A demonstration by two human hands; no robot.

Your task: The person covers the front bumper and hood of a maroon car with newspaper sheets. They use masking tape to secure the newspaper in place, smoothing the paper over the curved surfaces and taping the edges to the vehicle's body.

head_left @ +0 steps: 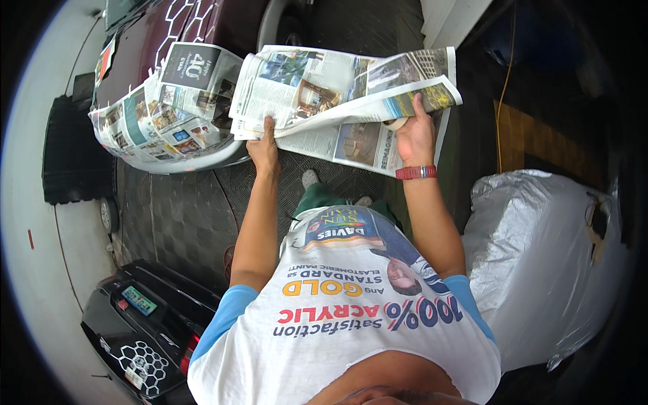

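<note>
A: Start nearest the camera. What was down at six o'clock?

B: The person's own white printed shirt (351,317) with blue sleeves. At about eight o'clock lay a black panel (145,317) with a white honeycomb pattern, and at four o'clock a bulky thing under a silvery plastic sheet (540,263). All of it stood on a dark chequered floor (182,223).

A: And the hands?

B: Both forearms reached up toward twelve. The left hand (264,150) was closed on the lower left edge of a spread newspaper (337,88), thumb pressed on the page. The right hand (415,135), with a red band (416,173) at the wrist, pinched the right part of the same paper; something pale, perhaps a roll of tape, sat by its thumb, but I could not tell for sure.

A: Where was the paper, then?

B: Held in the air at twelve o'clock, just right of a maroon panel (169,34) at eleven o'clock that bore the same honeycomb marks.

A: How far along did it look?

B: I'd judge partway. The panel's near end was already wrapped in newspaper sheets (162,115), while its far maroon surface lay bare, and the held sheet was not yet laid on anything.
</note>
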